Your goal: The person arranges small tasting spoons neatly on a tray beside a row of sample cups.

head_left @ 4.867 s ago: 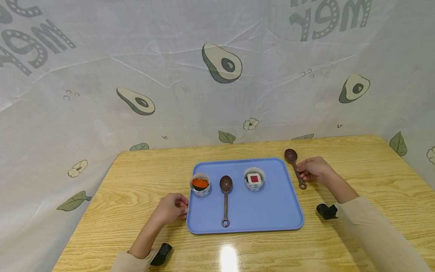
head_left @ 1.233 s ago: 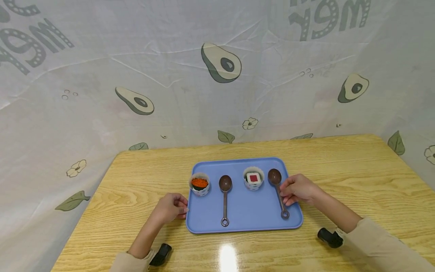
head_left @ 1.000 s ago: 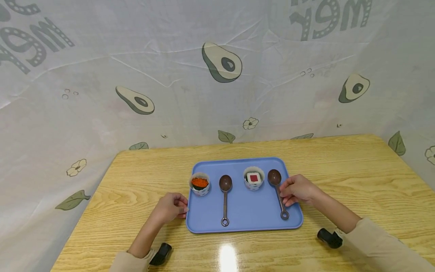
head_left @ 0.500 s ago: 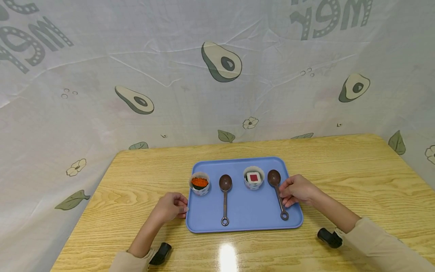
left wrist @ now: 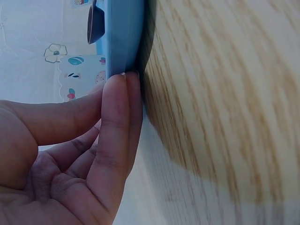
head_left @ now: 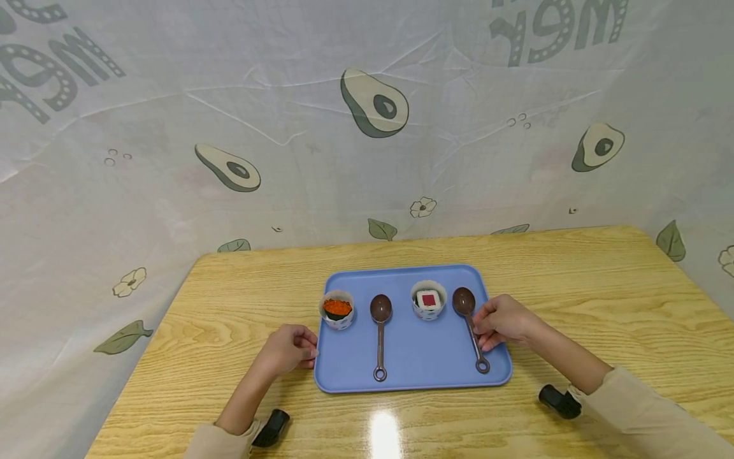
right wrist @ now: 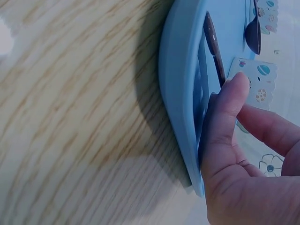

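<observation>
A blue tray lies on the table, and at its left edge my left hand holds the rim; in the left wrist view, the fingertips meet its side. Over the tray's right side, my right hand pinches the handle of a brown spoon with a ring end. Its bowl points away from me. A second brown spoon lies near the middle. Between the spoons stands a paper cup holding a white sushi piece with a red centre.
Another paper cup, at the tray's left, contains sushi topped with orange roe. The wooden table extends around the tray. A printed cloth hangs behind it. Black camera mounts sit at both wrists.
Since the earliest frame, my right hand has brought its spoon from the table right of the tray onto the tray's right side. Lately it shifts only slightly toward me. My left hand stays put.
</observation>
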Available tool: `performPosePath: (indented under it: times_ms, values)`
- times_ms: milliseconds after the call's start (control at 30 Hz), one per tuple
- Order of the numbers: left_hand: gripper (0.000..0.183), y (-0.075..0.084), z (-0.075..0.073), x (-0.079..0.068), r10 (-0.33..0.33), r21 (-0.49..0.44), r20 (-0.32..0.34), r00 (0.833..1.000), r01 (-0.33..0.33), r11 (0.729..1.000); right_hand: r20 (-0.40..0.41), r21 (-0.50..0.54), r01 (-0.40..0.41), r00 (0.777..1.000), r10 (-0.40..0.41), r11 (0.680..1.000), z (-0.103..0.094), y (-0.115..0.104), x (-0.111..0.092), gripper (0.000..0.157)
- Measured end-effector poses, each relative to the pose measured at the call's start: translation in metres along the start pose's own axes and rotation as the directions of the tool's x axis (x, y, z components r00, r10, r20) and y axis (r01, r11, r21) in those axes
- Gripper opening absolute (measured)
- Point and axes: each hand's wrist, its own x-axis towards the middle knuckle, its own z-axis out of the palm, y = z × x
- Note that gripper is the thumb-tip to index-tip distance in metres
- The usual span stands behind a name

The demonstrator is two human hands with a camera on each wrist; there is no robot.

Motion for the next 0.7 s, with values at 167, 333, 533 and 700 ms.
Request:
performPosePath:
  times_ms: [167,333,533,700]
  values:
    - [0.008,0.0,0.0,0.0,-0.005,0.01,0.001,1.0,0.005,1.0,-0.003,0.005,-0.001,1.0,0.001,1.0,-0.001,0.0,-0.001,0.013]
    - [0.008,-0.001,0.0,0.001,-0.003,0.018,-0.001,1.0,0.003,1.0,0.01,0.018,0.009,1.0,-0.009,1.0,-0.004,0.0,-0.003,0.013]
    - [0.008,-0.002,0.001,0.003,-0.005,0.017,-0.011,1.0,0.005,1.0,0.012,0.029,0.016,1.0,-0.016,0.999,-0.009,0.0,-0.006,0.016]
    - [0.008,-0.003,0.002,0.003,-0.011,0.017,-0.019,1.0,0.011,1.0,0.015,0.044,0.025,1.0,-0.026,0.999,-0.014,-0.001,-0.009,0.021]
